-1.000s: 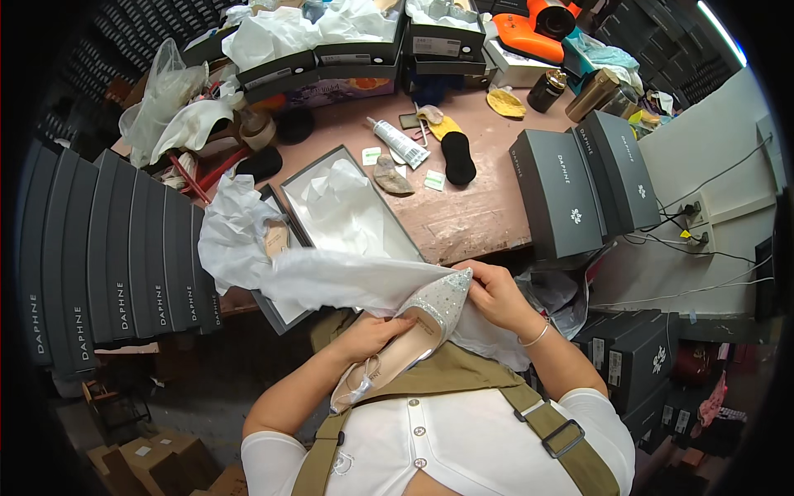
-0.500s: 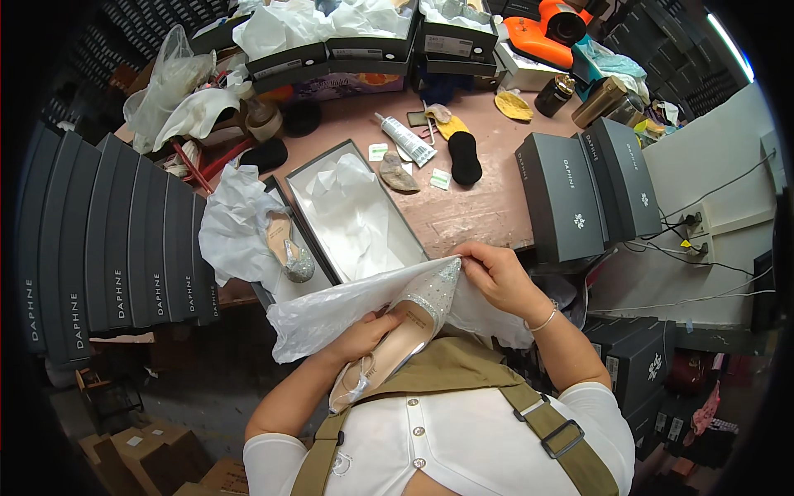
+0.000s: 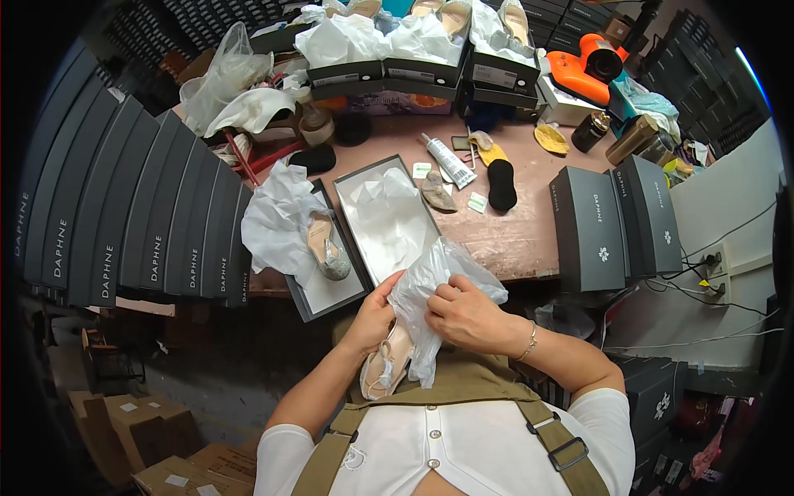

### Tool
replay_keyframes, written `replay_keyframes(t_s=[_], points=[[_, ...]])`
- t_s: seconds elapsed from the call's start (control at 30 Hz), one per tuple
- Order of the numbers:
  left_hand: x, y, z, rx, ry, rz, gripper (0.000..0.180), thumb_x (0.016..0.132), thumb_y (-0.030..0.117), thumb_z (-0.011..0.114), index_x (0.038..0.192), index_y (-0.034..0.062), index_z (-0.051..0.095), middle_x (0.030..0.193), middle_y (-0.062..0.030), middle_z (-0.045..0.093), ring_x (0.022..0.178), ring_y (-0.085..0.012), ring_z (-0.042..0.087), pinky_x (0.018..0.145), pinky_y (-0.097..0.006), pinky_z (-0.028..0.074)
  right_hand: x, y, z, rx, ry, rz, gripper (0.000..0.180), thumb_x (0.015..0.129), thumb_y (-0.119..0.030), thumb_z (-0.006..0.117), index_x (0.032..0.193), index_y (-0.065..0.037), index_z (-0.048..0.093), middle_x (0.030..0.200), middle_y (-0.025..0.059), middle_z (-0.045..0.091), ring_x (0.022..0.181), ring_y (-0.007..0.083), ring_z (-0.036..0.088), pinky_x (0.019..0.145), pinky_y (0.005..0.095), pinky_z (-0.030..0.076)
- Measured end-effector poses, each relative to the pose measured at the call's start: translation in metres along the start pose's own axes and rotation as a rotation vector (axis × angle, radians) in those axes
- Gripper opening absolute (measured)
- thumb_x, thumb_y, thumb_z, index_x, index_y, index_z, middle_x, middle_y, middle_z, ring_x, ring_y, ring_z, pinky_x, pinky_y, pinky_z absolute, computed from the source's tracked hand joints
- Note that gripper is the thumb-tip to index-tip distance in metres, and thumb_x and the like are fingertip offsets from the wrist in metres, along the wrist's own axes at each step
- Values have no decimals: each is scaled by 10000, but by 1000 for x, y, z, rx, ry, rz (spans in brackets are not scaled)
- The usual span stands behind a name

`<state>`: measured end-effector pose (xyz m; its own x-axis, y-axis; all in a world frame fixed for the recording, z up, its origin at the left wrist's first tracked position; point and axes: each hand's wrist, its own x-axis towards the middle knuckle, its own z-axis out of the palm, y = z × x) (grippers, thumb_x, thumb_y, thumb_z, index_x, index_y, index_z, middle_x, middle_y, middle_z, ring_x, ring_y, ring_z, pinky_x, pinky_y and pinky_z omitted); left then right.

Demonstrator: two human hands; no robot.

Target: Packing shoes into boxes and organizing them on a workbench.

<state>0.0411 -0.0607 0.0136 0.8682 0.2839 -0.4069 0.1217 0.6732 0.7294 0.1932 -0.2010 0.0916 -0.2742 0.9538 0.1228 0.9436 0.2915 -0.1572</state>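
Observation:
A pale shoe [image 3: 384,364] with a bow and a light insole is in front of my body, its heel end toward me. My left hand [image 3: 374,321] is closed round the shoe's side, its thumb on the wrapping. A thin white wrapping sheet [image 3: 422,285] covers the toe half, which is hidden. With curled fingers, my right hand [image 3: 470,318] grips the sheet over the shoe. A matching glittery silver shoe [image 3: 332,260] lies in a dark box part [image 3: 318,307] at the left, beside crumpled tissue paper [image 3: 285,217]. Right of it stands a shoebox [image 3: 351,186] lined with white tissue.
Dark shoeboxes [image 3: 153,227] stand in a row at the left; two more [image 3: 587,236] are at the right. Open boxes of shoes [image 3: 422,70] line the back. On the table lie a white tube [image 3: 451,161], a black oval pad [image 3: 501,185] and a yellow cloth [image 3: 551,139].
The sheet has been folded over the shoe's toe, which showed before. My right hand has moved from the toe tip down over the wrapped part. The view has shifted a little.

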Motion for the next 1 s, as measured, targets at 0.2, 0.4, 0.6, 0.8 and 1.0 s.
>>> replay_keyframes(t_s=[0.2, 0.4, 0.6, 0.8, 1.0], points=[[-15, 1, 10, -627, -88, -45, 584, 887, -13, 489, 1437, 23, 297, 1277, -109, 532, 1119, -184, 554, 952, -302, 454, 5, -17, 4, -107, -41, 107, 130, 731, -165, 569, 760, -59, 638, 798, 37, 505, 815, 186, 494, 727, 318, 365], [-5, -3, 4, 100, -13, 118, 583, 868, 53, 660, 1387, 41, 395, 1168, -60, 583, 1040, -116, 557, 898, -255, 456, 6, -37, 12, 44, 79, 57, 191, 760, -175, 595, 894, -43, 627, 796, 56, 538, 759, 210, 534, 681, 328, 402], [-7, -4, 8, 127, -2, 136, 526, 873, 51, 655, 1352, 40, 438, 1150, -39, 588, 1024, -103, 554, 891, -249, 453, -12, 37, -41, 357, 505, 453, 502, 766, -114, 700, 1227, -2, 536, 1124, 172, 589, 1010, 359, 555, 908, 418, 426], [-8, -2, 9, 146, 12, 164, 570, 864, -25, 600, 1393, 44, 398, 1187, -61, 576, 1049, -119, 550, 902, -259, 454, -32, 87, 10, 923, 58, 642, 231, 889, -203, 636, 956, 15, 605, 732, 94, 592, 670, 167, 536, 653, 310, 456], [3, -3, -8, 128, 137, 247, 592, 836, -69, 541, 1399, 17, 378, 1186, -99, 583, 1030, -149, 576, 898, -272, 468, -24, 73, 13, 787, 257, 726, 200, 862, -155, 620, 836, 41, 587, 707, 139, 613, 628, 217, 562, 631, 330, 464]])
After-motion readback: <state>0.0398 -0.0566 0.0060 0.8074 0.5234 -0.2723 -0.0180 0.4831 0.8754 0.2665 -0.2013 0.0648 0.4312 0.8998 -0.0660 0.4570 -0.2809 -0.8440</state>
